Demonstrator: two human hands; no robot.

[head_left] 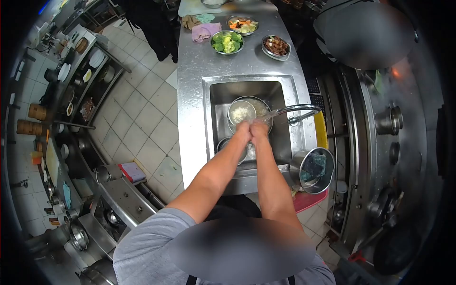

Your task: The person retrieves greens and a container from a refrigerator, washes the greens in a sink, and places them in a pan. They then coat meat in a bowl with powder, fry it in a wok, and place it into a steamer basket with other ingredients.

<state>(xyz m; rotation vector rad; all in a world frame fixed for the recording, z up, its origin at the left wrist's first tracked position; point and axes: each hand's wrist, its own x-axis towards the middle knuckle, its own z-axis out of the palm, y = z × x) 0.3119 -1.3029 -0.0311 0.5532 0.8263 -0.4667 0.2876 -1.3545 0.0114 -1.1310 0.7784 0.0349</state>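
Note:
My left hand [243,128] and my right hand [259,128] are pressed together in the metal sink [219,89]. Both look closed; whatever lies between them is too small to make out. Just beyond them a small round bowl [233,107] holds pale, finely cut food [241,113]. It sits in or over a larger metal bowl [269,107] with cloudy liquid. The curved tap [299,109] reaches in from the right, and water seems to run beside my right hand. Another metal bowl [222,144], partly hidden by my left forearm, stands nearer me.
On the steel counter [194,66] are bowls of broccoli [227,42], mixed cut vegetables [242,25] and brown pieces [276,45], plus a purple cloth [206,32]. A metal pot [328,180] stands right of the sink. A person [152,28] stands beyond the counter, another [365,38] at the right.

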